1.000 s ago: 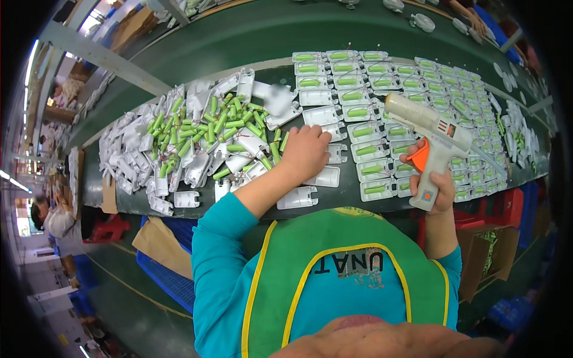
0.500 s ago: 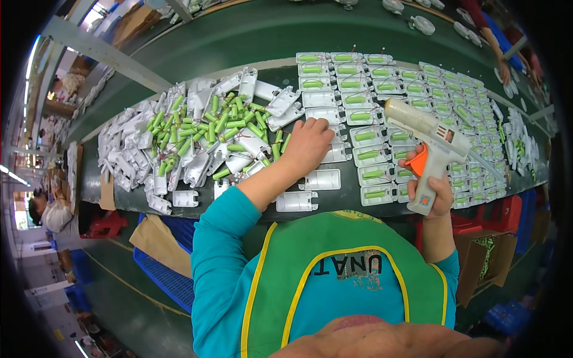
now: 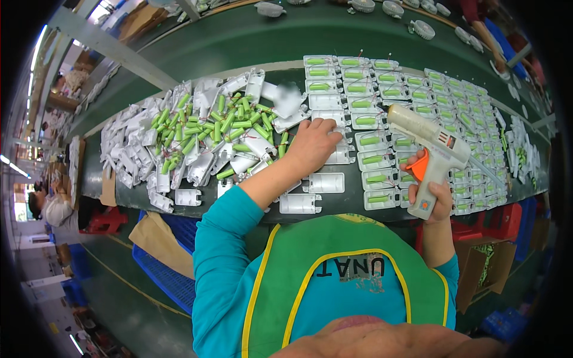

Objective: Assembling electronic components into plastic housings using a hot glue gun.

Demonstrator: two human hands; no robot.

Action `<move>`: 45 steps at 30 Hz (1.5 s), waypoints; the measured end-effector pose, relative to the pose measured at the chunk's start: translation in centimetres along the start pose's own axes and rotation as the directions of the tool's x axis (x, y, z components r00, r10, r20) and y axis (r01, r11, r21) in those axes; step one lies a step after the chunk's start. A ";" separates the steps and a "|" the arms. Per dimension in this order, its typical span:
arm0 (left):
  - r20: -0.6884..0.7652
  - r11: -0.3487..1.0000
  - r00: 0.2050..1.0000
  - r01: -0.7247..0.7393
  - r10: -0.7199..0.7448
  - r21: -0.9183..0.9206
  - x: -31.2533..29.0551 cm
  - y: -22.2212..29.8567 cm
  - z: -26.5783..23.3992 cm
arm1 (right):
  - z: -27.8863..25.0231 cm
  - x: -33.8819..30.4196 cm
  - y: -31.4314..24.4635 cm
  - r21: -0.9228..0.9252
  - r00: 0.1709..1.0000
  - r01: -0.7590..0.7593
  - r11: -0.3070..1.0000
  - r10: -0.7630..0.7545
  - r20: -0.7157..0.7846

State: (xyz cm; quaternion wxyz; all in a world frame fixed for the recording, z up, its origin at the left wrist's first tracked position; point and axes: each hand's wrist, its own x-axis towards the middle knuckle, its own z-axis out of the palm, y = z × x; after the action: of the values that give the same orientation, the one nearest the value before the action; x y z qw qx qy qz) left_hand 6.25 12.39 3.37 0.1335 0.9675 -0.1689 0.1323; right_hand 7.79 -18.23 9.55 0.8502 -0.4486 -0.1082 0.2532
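Note:
My right hand [image 3: 440, 200] grips a pale hot glue gun [image 3: 443, 149] by its handle, fingers by the orange trigger. Its nozzle end extends over the rows on the right. My left hand [image 3: 315, 143] rests low over the column of white plastic housings [image 3: 327, 102], fingers curled and together. Its fingertips are hidden, so what they hold, if anything, does not show. Left of this hand lies a heap of green cylindrical batteries [image 3: 227, 123] on loose white housings [image 3: 125, 149]. Housings with green batteries and thin wires [image 3: 376, 179] stand in rows to the right.
Beyond the worktable runs a green conveyor [image 3: 239, 42] carrying white round parts [image 3: 422, 28]. A blue crate [image 3: 161, 271] with brown cardboard stands below left, and a cardboard box [image 3: 486, 268] below right. Another person's arm [image 3: 490, 45] reaches in at the far right.
The view has shifted slightly, and another white part shows on the conveyor. Both hands keep nearly the same places and poses over the table.

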 end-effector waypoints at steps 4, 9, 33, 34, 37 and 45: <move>0.070 1.000 0.998 -0.005 0.007 -0.018 -1.4 0.9 -3.4 | 0.0 -0.2 -0.1 -0.029 0.998 0.062 0.998 -0.063 -0.026; 0.227 0.989 0.974 0.004 0.030 -0.150 -7.2 3.2 -5.3 | -0.9 -0.9 0.0 0.050 0.993 0.114 0.992 -0.114 0.009; 0.127 0.984 0.976 0.175 -0.176 0.018 -9.2 8.8 -2.0 | -1.3 -2.6 0.4 0.032 0.997 0.081 0.996 -0.081 0.018; 0.114 0.991 0.984 0.133 -0.134 0.011 -9.3 8.6 -1.7 | -1.4 -2.6 0.4 0.034 0.996 0.083 0.996 -0.083 0.017; 0.106 1.000 0.994 -0.004 0.006 -0.018 -9.6 8.0 -1.3 | -1.6 -2.7 0.4 0.023 0.997 0.080 0.997 -0.080 0.013; 0.110 0.978 0.986 -0.100 0.122 -0.184 -9.4 7.7 -3.0 | -1.7 -2.3 0.7 0.033 0.998 0.063 0.997 -0.063 -0.007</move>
State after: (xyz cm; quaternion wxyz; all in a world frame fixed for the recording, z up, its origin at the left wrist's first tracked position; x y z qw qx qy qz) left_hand -5.73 9.02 5.00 0.2015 0.9469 -0.2417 0.0654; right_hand 6.28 -20.36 8.14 0.8654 -0.4315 -0.1157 0.2269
